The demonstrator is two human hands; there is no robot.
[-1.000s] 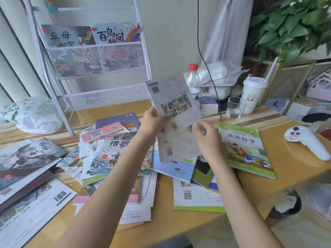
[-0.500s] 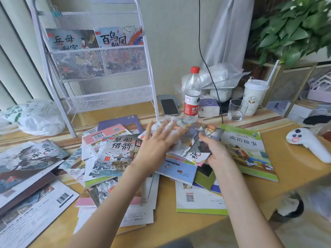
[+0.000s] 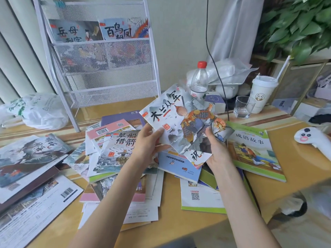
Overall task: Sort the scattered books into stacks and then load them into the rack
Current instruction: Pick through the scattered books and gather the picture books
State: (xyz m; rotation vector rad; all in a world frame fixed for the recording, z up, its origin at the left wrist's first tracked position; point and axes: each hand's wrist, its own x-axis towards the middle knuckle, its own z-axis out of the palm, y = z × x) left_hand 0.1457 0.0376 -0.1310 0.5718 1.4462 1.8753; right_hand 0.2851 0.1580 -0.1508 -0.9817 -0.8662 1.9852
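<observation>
Both hands hold thin picture books above the pile. My left hand [image 3: 149, 140] pinches the lower left edge of a pale book with black brush characters and an armoured figure [image 3: 177, 115]. My right hand [image 3: 214, 149] grips that book's lower right, together with a second thin book [image 3: 197, 156] under it. Scattered books [image 3: 114, 151] cover the wooden table [image 3: 302, 158] below. The white mesh rack [image 3: 107, 76] stands at the back left, with two books [image 3: 100, 30] in its upper shelf.
A green-edged book [image 3: 254, 151] lies right of my hands. Behind them stand a red-capped water bottle [image 3: 199, 77], a glass [image 3: 243, 106] and a lidded cup with a straw [image 3: 262, 92]. A white controller [image 3: 311, 138] lies far right; a plastic bag [image 3: 39, 111] sits left.
The books were lowered onto the pile and turned from back cover to front. Now both hands have raised them again, front cover facing me.
</observation>
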